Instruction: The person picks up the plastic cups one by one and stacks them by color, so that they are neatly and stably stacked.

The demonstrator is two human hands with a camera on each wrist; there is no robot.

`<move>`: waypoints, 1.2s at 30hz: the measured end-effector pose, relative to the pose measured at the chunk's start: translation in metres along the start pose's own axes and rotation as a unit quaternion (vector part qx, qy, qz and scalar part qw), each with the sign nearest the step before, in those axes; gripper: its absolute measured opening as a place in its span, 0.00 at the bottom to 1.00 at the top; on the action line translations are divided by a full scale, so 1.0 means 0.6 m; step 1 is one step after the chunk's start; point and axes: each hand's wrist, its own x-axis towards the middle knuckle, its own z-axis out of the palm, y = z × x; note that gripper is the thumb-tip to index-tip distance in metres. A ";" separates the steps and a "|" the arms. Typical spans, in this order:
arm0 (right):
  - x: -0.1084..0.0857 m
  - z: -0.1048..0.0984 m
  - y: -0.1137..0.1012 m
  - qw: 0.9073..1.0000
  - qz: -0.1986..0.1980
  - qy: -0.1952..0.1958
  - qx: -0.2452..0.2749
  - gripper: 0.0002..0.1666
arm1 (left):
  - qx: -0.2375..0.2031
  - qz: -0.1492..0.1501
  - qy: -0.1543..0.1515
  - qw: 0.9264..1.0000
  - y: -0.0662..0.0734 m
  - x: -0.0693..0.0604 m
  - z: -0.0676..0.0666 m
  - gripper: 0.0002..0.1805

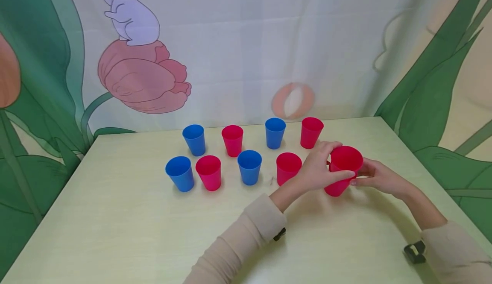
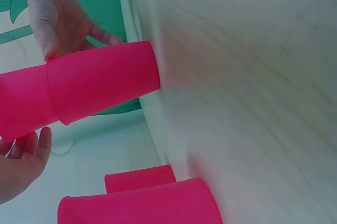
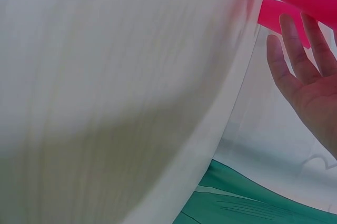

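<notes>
Your left hand point(image 1: 317, 166) has its grip round the upper red tapered cup point(image 2: 23, 98), the thumb across the front and the fingers behind. Your right hand point(image 1: 380, 177) grips lightly, thumb and fingers to either side of the lower red tapered cup point(image 2: 105, 82), just below its rim, with the outer fingers extended. The upper cup sits nested in the lower one, at the right of the pale wood-look table point(image 1: 146, 232); whether the lower base bears fully on the tabletop is hard to tell.

Both look like thin, smooth plastic: probably light, fairly stiff, a little slippery, not fragile. Hold the upper one round its wall under the lip and steady the lower one near its rim; a hard squeeze could flex the walls or wedge them together.

Just beside your left hand, partly hidden by it, stands a front red cup point(image 1: 288, 166), easily knocked by your knuckles or wrist. Beyond it is a back red cup point(image 1: 310, 133), near your left fingertips. A back blue cup point(image 1: 274, 133) and a front blue cup point(image 1: 250, 167) stand farther left, clear of your left forearm.
</notes>
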 end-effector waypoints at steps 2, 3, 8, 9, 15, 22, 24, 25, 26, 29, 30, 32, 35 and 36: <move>0.001 -0.001 0.000 1.000 -0.001 0.000 -0.002 0.36 | 0.009 -0.003 -0.005 1.000 -0.001 0.002 0.001 0.40; 0.001 -0.002 0.001 1.000 0.000 0.000 -0.003 0.36 | 0.011 -0.005 -0.008 1.000 -0.002 0.002 0.002 0.40; 0.000 -0.002 0.001 1.000 -0.005 -0.006 -0.001 0.34 | 0.024 -0.014 -0.019 0.999 -0.003 0.001 0.004 0.40; 0.001 -0.002 0.001 1.000 -0.007 -0.008 0.002 0.34 | 0.027 -0.017 -0.021 0.999 -0.004 0.001 0.005 0.40; 0.003 -0.001 0.002 1.000 -0.019 -0.007 0.003 0.35 | 0.037 -0.030 -0.027 0.998 -0.007 0.001 0.008 0.40; 0.004 -0.001 0.006 0.999 -0.031 -0.007 0.008 0.34 | 0.043 -0.058 -0.038 0.997 -0.007 0.004 0.012 0.40; 0.002 0.000 0.008 0.999 -0.032 -0.009 0.011 0.33 | 0.045 -0.067 -0.040 0.996 -0.008 0.003 0.015 0.41; 0.002 0.000 0.008 0.999 -0.032 -0.010 0.012 0.32 | 0.046 -0.072 -0.041 0.996 -0.008 0.002 0.016 0.41; 0.002 0.001 0.009 0.999 -0.031 -0.010 0.013 0.32 | 0.047 -0.078 -0.042 0.995 -0.009 0.001 0.016 0.41; 0.003 0.001 0.010 1.000 -0.021 -0.010 0.012 0.32 | 0.046 -0.092 -0.043 0.994 -0.009 0.000 0.016 0.41; 0.004 0.000 0.010 1.000 -0.019 -0.009 0.010 0.32 | 0.045 -0.096 -0.043 0.993 -0.009 0.000 0.015 0.41; 0.006 -0.001 0.011 1.000 -0.016 -0.008 0.007 0.33 | 0.046 -0.098 -0.044 0.993 -0.009 0.000 0.014 0.40; 0.009 -0.003 0.010 1.000 -0.018 -0.007 0.004 0.33 | 0.049 -0.093 -0.045 0.993 -0.009 0.000 0.010 0.39; 0.009 -0.003 0.009 1.000 -0.021 -0.006 0.005 0.33 | 0.052 -0.088 -0.045 0.994 -0.009 0.000 0.008 0.39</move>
